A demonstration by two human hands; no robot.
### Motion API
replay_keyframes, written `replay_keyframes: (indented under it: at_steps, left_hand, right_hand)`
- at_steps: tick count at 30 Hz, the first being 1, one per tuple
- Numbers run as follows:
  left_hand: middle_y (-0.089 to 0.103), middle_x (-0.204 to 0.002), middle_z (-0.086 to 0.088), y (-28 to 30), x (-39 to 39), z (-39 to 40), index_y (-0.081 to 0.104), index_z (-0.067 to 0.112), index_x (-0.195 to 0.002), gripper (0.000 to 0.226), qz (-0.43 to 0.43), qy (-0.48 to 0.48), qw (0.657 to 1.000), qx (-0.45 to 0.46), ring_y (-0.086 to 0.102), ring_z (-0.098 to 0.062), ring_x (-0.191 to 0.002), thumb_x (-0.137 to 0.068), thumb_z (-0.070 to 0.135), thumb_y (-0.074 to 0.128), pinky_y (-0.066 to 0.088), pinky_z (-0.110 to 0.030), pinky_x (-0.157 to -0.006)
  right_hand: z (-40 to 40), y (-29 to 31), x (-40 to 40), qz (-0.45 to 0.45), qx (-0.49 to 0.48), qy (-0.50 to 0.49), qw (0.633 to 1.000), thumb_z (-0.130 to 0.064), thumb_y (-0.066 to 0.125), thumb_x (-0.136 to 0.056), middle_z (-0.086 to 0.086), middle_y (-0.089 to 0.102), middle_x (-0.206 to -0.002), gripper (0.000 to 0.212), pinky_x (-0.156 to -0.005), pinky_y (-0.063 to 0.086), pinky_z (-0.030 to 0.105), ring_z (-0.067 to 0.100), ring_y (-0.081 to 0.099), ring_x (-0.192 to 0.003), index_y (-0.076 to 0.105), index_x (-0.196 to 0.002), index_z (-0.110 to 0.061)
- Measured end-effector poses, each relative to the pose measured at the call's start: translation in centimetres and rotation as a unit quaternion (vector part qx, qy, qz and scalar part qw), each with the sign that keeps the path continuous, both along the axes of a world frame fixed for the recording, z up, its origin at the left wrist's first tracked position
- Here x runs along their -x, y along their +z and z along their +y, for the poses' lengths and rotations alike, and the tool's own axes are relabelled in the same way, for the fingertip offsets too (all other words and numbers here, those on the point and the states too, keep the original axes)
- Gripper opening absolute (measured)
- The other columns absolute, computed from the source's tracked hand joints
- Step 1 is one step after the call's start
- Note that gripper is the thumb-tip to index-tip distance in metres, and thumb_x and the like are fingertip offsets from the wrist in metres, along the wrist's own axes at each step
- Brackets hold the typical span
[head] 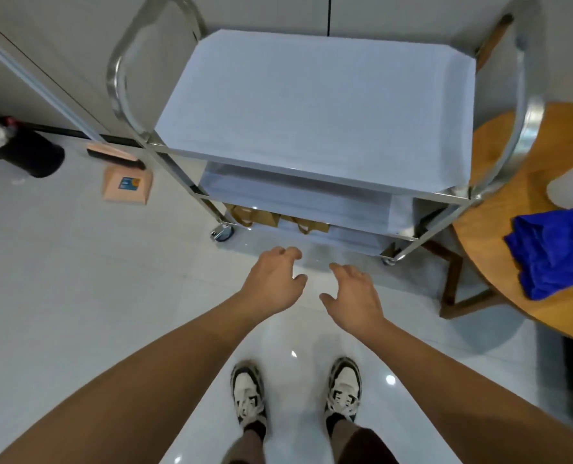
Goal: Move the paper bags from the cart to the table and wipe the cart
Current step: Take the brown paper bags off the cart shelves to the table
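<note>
A steel three-shelf cart [315,112] stands in front of me, its top shelf bare. Brown paper bags [275,220] with handles lie on the bottom shelf, mostly hidden under the middle shelf. My left hand [275,279] and my right hand [352,293] hover side by side over the floor just in front of the cart's low edge, fingers loosely curled and holding nothing. A round wooden table [499,289] is at the right, with a folded blue cloth [559,252] on it.
A flat tan box [127,187] lies on the floor left of the cart. A black bin [24,152] stands at the far left by a wall panel. My two shoes [295,393] are on the glossy white tile floor.
</note>
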State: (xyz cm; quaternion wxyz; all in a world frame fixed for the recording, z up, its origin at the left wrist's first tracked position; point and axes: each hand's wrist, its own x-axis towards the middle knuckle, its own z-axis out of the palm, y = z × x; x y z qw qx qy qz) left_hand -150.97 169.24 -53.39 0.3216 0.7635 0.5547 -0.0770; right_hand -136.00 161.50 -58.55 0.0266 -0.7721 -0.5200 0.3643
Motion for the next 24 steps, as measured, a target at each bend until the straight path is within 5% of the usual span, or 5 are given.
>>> replay_keyframes:
  at_steps: [14,21,24]
  left_hand:
    - [0.059,-0.134,-0.007,-35.3,3.0,8.6,0.056,0.018,-0.137,0.043,-0.048,0.064,0.997,-0.016,0.055,-0.024,-0.121,-0.096,0.029,0.064,0.042,-0.028,-0.099]
    - [0.057,-0.136,-0.004,-45.6,3.3,12.5,0.057,0.019,-0.136,0.042,-0.088,0.052,0.992,-0.073,0.052,-0.021,-0.125,-0.096,0.030,0.063,0.037,-0.025,-0.100]
    - [0.058,-0.135,-0.002,-48.5,3.3,13.9,0.057,0.019,-0.136,0.042,-0.109,0.060,0.987,-0.105,0.052,-0.020,-0.124,-0.096,0.030,0.063,0.036,-0.022,-0.095]
  right_hand:
    - [10.0,-33.4,2.0,-0.024,-0.038,-0.024,0.999,-0.035,0.063,-0.096,0.006,0.041,-0.155,0.068,-0.112,0.035,0.037,0.031,0.038,-0.139,0.032,-0.155,-0.021]
    - [16.4,-42.9,2.5,-0.067,-0.139,0.031,0.987,-0.034,0.064,-0.095,0.005,0.035,-0.158,0.070,-0.112,0.036,0.039,0.031,0.041,-0.138,0.030,-0.156,-0.021]
    - [18.8,-44.6,2.5,-0.115,-0.213,0.028,0.970,-0.030,0.062,-0.095,0.002,0.037,-0.157,0.066,-0.098,0.048,0.040,0.032,0.055,-0.123,0.031,-0.153,-0.026]
